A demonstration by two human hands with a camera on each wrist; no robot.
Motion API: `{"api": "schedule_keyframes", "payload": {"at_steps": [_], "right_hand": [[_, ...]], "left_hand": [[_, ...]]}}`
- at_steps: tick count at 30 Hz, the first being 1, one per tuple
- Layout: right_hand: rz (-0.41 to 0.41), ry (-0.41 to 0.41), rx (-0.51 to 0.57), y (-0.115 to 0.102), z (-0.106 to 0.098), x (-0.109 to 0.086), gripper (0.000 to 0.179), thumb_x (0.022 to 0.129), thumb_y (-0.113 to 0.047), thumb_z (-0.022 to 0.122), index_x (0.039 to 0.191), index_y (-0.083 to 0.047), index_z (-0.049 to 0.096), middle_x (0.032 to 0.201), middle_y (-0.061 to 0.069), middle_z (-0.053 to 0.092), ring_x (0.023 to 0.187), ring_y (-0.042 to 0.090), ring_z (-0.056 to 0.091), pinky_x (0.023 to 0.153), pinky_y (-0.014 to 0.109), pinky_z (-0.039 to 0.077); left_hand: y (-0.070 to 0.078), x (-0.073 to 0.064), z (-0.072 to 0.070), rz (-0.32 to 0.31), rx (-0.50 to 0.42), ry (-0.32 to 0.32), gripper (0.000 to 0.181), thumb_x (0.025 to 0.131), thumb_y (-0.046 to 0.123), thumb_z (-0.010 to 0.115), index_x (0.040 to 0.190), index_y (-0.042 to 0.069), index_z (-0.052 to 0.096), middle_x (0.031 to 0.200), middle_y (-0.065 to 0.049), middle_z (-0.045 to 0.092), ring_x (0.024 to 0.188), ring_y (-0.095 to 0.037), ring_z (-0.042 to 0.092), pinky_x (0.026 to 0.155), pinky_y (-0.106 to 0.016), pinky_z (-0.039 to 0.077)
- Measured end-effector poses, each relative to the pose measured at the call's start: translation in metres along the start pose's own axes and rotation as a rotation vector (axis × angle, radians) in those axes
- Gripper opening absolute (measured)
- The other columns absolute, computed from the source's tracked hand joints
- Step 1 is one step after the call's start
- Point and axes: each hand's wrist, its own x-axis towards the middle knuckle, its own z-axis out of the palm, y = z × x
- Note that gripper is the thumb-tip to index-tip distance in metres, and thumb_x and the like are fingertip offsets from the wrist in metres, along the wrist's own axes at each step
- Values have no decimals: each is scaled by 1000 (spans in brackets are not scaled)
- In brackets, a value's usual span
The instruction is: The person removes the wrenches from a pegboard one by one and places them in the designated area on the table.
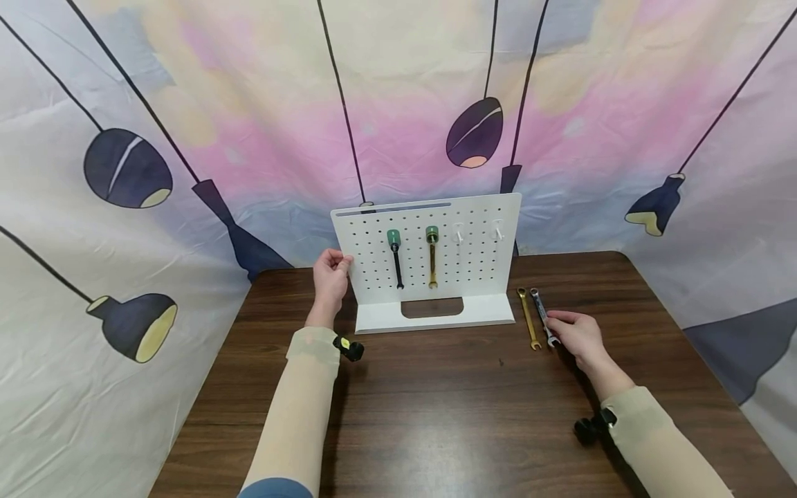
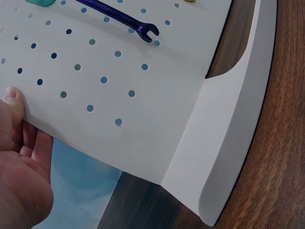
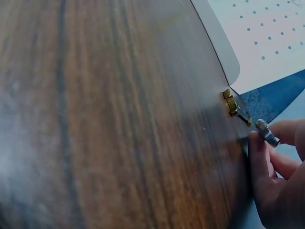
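My left hand (image 1: 330,280) grips the left edge of a white pegboard (image 1: 373,277), thumb on the front face and fingers behind. To the right of the board, my right hand (image 1: 579,337) pinches a silver wrench (image 3: 267,132) between thumb and fingers, close over the table. Just left of that wrench lies a gold wrench (image 1: 529,318). A dark wrench (image 1: 397,266), purple-blue in the left wrist view, hangs on the board from a green-topped hook (image 1: 394,238). Beside it another gold wrench (image 1: 432,259) hangs from a second green-topped hook (image 1: 432,232).
Two white hooks (image 1: 459,233) on the board's right half carry nothing. The board's base (image 1: 380,318) stands on a dark wooden table (image 1: 436,415). Behind the table hangs a cloth (image 1: 261,104) printed with lamps.
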Motion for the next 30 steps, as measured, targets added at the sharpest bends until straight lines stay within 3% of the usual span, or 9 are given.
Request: {"api": "schedule_keyframes", "payload": {"at_steps": [8, 18, 30], "right_hand": [[7, -23, -173, -7, 0, 3, 39, 97, -26, 62, 123, 3, 66, 110, 20, 69, 79, 12, 64, 64, 29, 52], [1, -58, -286, -16, -2, 3, 36, 96, -25, 62, 115, 5, 69, 91, 12, 72, 75, 16, 65, 61, 30, 51], [-81, -59, -420, -21, -1, 7, 34, 95, -25, 62, 111, 5, 71, 100, 18, 70, 76, 23, 61, 61, 32, 47]], "left_hand": [[-2, -1, 1, 12, -10, 10, 21, 94, 9, 70, 85, 7, 51, 80, -2, 49, 67, -11, 46, 56, -20, 38], [-3, -2, 1, 11, 0, 6, 21, 94, 10, 70, 84, 10, 51, 80, -2, 49, 69, -11, 46, 56, -20, 38], [-2, -1, 1, 16, -2, -1, 21, 94, 10, 69, 84, 10, 51, 80, -2, 48, 68, -12, 45, 55, -20, 37]]}}
